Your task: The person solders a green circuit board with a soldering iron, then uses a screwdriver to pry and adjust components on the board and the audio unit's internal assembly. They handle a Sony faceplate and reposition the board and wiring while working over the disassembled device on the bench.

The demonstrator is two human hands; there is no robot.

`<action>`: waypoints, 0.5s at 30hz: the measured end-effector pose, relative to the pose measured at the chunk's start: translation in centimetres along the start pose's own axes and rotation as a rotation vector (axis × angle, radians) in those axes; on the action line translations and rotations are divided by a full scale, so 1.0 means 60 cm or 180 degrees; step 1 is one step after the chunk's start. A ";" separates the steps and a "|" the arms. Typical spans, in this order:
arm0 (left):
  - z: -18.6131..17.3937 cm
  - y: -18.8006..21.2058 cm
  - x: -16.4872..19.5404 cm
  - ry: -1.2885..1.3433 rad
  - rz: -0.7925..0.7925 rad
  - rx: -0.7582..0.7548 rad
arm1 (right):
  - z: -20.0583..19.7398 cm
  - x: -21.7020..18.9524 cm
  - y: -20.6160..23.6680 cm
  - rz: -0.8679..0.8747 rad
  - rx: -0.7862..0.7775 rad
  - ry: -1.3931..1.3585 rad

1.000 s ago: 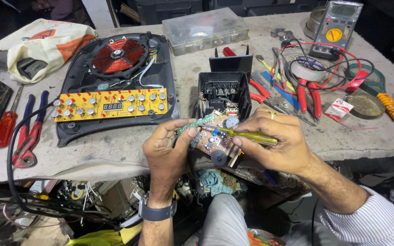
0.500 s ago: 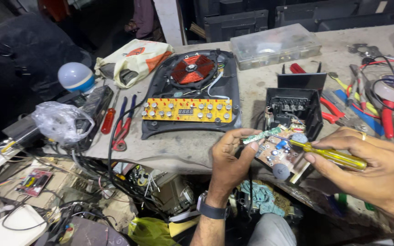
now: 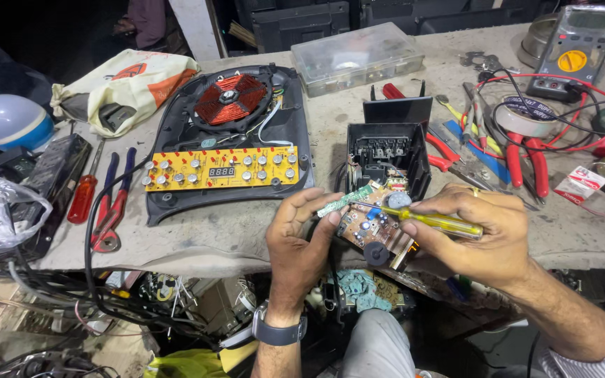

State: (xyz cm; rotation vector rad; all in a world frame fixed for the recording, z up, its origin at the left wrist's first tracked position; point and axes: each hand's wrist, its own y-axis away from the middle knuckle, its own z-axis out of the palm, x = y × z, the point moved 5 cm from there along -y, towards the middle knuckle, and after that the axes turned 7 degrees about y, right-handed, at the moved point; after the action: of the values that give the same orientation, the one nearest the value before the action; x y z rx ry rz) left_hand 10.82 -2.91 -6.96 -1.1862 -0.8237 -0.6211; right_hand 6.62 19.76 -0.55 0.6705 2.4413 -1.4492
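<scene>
Holding a brown circuit board (image 3: 372,227) between both hands at the near edge of the bench (image 3: 211,234), the person works just in front of an opened black box (image 3: 386,150). The left hand (image 3: 302,241) is curled, its thumb and fingertips pinching the board's left end, where a small green board (image 3: 344,201) sticks out. The right hand (image 3: 477,234) is closed around a yellow-handled screwdriver (image 3: 428,220), which lies nearly level and points left, its tip resting on the board's upper face near a grey round part (image 3: 399,200). The board thus sits between the two hands, tilted, with a black knob (image 3: 376,254) at its lower end. A watch (image 3: 278,330) circles the left wrist. Farther back on the bench lies an opened cooktop (image 3: 229,140) with a red coil (image 3: 231,98) and a yellow panel (image 3: 222,168). Left of it lie red-and-blue pliers (image 3: 113,203) and a red screwdriver (image 3: 84,196). To the right are red pliers (image 3: 526,150), a tape roll (image 3: 526,115), a multimeter (image 3: 574,52) with red leads, and behind, a clear plastic case (image 3: 355,56).
</scene>
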 end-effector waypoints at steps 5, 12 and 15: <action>-0.003 0.000 -0.003 0.0003 -0.0018 0.0015 | 0.015 -0.003 -0.002 -0.0132 -0.0087 0.0020; -0.006 0.000 -0.008 -0.0011 -0.0046 -0.0035 | 0.023 0.003 -0.001 -0.0202 -0.0168 -0.0022; -0.008 0.000 -0.008 -0.0114 0.0039 -0.0013 | 0.028 0.004 0.001 -0.0186 -0.0174 -0.0002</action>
State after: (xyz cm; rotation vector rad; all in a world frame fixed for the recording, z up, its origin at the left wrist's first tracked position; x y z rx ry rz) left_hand 10.64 -3.39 -7.45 -1.2082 -0.8453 -0.5933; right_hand 6.35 18.41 -1.52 0.5917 2.5100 -1.3976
